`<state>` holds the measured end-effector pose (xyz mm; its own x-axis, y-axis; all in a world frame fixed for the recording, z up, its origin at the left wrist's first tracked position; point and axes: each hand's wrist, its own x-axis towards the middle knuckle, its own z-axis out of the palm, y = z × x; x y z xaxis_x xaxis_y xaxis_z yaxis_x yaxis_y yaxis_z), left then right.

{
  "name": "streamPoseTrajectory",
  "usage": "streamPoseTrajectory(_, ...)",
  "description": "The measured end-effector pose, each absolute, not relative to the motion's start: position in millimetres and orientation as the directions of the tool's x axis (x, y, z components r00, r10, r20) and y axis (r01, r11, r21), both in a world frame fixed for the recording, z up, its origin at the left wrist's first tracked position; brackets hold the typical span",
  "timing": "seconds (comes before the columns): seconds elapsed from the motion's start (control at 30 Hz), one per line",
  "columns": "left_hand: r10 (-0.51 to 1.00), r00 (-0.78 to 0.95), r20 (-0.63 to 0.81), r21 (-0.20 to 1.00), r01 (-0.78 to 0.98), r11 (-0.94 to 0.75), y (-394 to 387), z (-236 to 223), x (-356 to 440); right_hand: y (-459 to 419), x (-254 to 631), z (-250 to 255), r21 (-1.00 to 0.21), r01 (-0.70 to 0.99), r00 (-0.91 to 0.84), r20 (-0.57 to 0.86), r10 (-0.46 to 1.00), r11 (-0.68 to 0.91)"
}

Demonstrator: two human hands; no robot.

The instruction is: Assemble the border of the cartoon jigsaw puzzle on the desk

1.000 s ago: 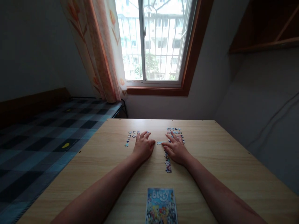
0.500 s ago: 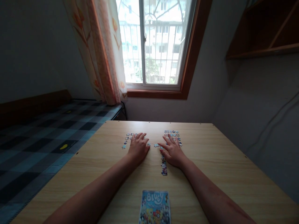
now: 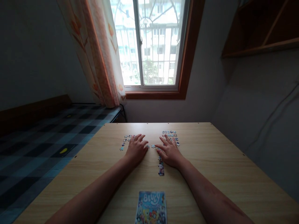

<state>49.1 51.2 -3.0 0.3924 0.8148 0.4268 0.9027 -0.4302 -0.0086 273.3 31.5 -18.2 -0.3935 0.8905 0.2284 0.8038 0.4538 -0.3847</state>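
Resting R hand (image 3: 172,153) amid jigsaw pcs (image 3: 161,169)

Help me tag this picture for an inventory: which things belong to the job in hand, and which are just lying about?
Part of the job:
jigsaw pieces
jigsaw strip
"Bluey" picture, probably the reference
wood-grain table, as work surface

Just around:
checked bed cover
floral curtain
wall shelf

1 L hand (image 3: 136,149) & 1 R hand (image 3: 171,152) are showing, 2 tot., w/ many puzzle pcs (image 3: 161,169), too small & part-hidden to count. 1 Bluey pic (image 3: 151,206) & 1 table (image 3: 207,146) are showing, plus 1 bed (image 3: 53,133), 1 curtain (image 3: 93,56), 1 window (image 3: 160,46) & 1 shelf (image 3: 261,48).
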Motion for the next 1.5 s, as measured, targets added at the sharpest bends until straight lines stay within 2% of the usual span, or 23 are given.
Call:
streamPoseTrajectory(0.47, 0.839, 0.413, 0.355, 0.013, 0.895, -0.446, 56.6, -5.9, 51.1, 32.8, 272.2, -17.5, -0.356, 0.818, -0.418, 0.174, 0.892, 0.452)
streamPoseTrajectory(0.83, 0.825, 0.36, 0.435, 0.051, 0.905, -0.422, 64.9, -19.4, 55.3, 32.3, 272.1, -13.8, -0.333, 0.829, -0.43, 0.137, 0.893, 0.45)
streamPoseTrajectory(1.17, 0.825, 0.372, 0.425, 0.061, 0.898, -0.436, 64.6, -16.6, 57.3, 32.4, 272.3, -16.5, -0.344, 0.813, -0.442, 0.158, 0.883, 0.469)
streamPoseTrajectory(1.27, 0.805, 0.388, 0.449, 0.059, 0.886, -0.46, 61.5, -13.3, 57.5, 33.0, 272.2, -17.2, -0.355, 0.827, -0.384, 0.212, 0.899, 0.437)
streamPoseTrajectory(1.4, 0.777, 0.423, 0.466, 0.047, 0.865, -0.499, 56.2, -10.5, 58.5, 34.1, 272.0, -16.2, -0.389, 0.865, -0.228, 0.261, 0.938, 0.319)
streamPoseTrajectory(1.5, 0.782, 0.431, 0.45, 0.047, 0.863, -0.502, 54.1, -10.8, 59.4, 34.4, 272.3, -15.4, -0.407, 0.864, -0.198, 0.267, 0.943, 0.297)
